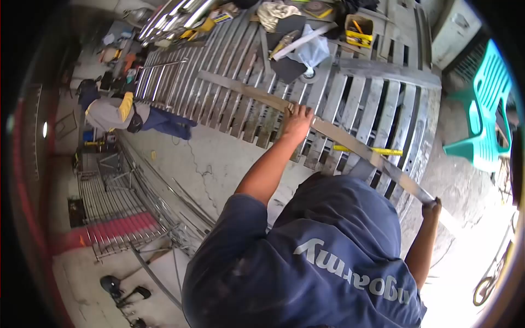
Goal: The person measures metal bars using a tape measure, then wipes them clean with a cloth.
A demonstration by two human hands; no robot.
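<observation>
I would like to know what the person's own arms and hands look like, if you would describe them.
The left hand and right hand wear no gloves. The forearms are bare, with no watch visible on the left wrist. The dark blue shirt has a short left sleeve and pale lettering.

Large pale grey lettering [353,270] stands on the dark blue shirt [328,224] of the person wearing the camera. It appears upside down and slanting across the cloth, and the part that shows reads "ngoarmy", in lowercase; folds blur the letters at the "ngo" end. The small printed label [223,18] on the bench, by the metal pieces, is too small to read.
</observation>
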